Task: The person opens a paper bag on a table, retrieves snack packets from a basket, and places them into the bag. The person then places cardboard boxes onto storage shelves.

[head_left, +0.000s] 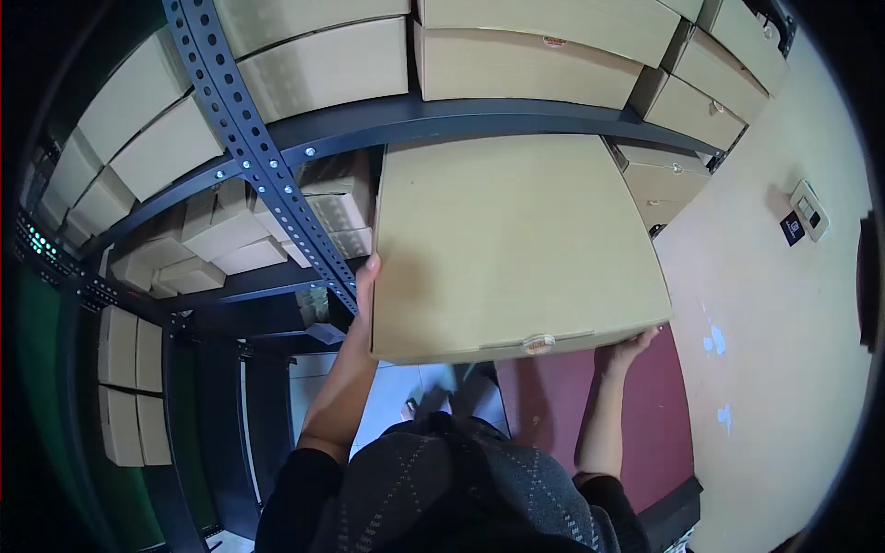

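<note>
A large, flat cardboard box (516, 240) with a small round sticker on its front edge is held up in front of me, its lid shut. My left hand (367, 281) grips the left side, thumb against the edge and the other fingers hidden. At the front right corner, my right hand (631, 346) supports the box from below, most of its fingers hidden underneath. The far edge of the box lies close to the shelf beam (479, 115); whether it rests on anything there I cannot tell.
A perforated blue-grey shelf post (267, 157) stands just left of the box. Similar cardboard boxes (535, 64) fill the upper shelf, and smaller boxes (226, 226) sit on the lower left one. To the right is a pale wall (765, 323) with a small mounted device (809, 210).
</note>
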`<action>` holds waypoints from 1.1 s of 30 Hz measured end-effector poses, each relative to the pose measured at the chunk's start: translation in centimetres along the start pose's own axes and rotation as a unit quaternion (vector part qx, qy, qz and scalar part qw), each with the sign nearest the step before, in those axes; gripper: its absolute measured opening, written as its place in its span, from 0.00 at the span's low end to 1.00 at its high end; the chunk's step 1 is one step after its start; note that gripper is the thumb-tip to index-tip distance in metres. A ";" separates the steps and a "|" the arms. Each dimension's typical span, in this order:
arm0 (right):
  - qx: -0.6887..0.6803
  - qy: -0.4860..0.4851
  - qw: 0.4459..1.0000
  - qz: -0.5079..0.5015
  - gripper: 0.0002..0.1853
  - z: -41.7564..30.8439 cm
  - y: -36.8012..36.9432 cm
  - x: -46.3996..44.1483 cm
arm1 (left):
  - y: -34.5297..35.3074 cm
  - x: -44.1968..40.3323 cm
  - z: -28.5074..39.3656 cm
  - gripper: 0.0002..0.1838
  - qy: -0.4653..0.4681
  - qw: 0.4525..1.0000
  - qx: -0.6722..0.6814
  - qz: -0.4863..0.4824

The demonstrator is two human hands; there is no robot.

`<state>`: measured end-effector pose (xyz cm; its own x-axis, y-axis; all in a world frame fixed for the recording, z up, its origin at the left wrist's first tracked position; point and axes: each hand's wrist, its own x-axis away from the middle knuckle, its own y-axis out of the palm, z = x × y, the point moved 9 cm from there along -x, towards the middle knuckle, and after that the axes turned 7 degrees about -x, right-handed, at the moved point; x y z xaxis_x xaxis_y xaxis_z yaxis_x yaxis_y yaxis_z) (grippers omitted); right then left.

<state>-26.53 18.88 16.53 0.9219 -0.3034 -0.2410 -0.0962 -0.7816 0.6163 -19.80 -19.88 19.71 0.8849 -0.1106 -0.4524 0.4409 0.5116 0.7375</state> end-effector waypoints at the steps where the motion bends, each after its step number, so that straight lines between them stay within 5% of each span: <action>1: 0.019 0.004 0.999 -0.038 0.42 0.2 2.4 -0.4 | -0.3 -0.2 0.4 0.39 -0.001 1.000 -0.003 -0.002; 3: 0.042 0.025 0.991 -0.124 0.47 1.8 5.0 -2.1 | -0.2 -1.0 2.9 0.35 0.011 0.955 -0.180 0.234; 4: 0.032 0.037 0.991 -0.124 0.46 2.7 5.8 -2.6 | 1.0 -2.2 4.1 0.34 0.059 0.937 -0.208 0.275; 8: 0.121 -0.007 0.973 -0.195 0.38 5.7 8.9 -6.7 | -4.7 -5.4 5.4 0.39 -0.024 0.935 -0.234 0.267; 11: 0.147 0.072 0.984 -0.066 0.34 8.1 9.3 -8.4 | -3.4 -7.4 6.4 0.42 0.039 0.891 -0.390 0.228; 13: 0.088 0.048 0.991 -0.087 0.34 7.9 10.4 -8.2 | -2.6 -7.0 7.5 0.39 0.153 0.844 -0.445 0.257; 15: 0.135 0.019 0.987 -0.080 0.33 7.3 10.7 -8.3 | -1.7 -5.9 6.9 0.63 0.206 0.846 -0.444 0.214; 16: 0.147 -0.076 0.985 -0.052 0.32 6.0 11.0 -8.2 | -0.3 -4.7 6.2 0.68 0.230 0.828 -0.477 0.181; 19: 0.150 -0.063 0.986 -0.038 0.29 5.4 11.2 -7.7 | 3.2 -1.5 2.2 0.75 0.233 0.807 -0.537 0.081; 22: 0.182 -0.010 0.982 -0.054 0.26 5.8 11.2 -8.0 | 2.7 -2.0 2.2 0.69 0.120 0.766 -0.599 0.199; 23: 0.188 -0.006 0.980 -0.068 0.29 5.9 11.7 -8.3 | 0.8 -2.7 2.8 0.62 0.119 0.802 -0.541 0.225; 26: 0.199 -0.022 0.973 -0.111 0.29 6.3 13.8 -9.5 | -0.7 -5.5 5.3 0.55 0.089 0.792 -0.555 0.238; 28: 0.226 -0.041 0.965 -0.130 0.29 6.4 15.5 -10.1 | -1.2 -7.0 6.3 0.51 0.081 0.731 -0.637 0.231; 33: 0.270 -0.083 0.951 -0.124 0.30 8.3 16.3 -12.5 | -2.1 -9.0 6.2 0.46 0.085 0.715 -0.649 0.246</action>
<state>-42.76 5.45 23.40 0.8739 -0.1204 -0.4710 -0.1043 -0.9927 0.0603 -27.75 -25.27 25.38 0.8058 0.4041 -0.4330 -0.5255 0.8250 -0.2080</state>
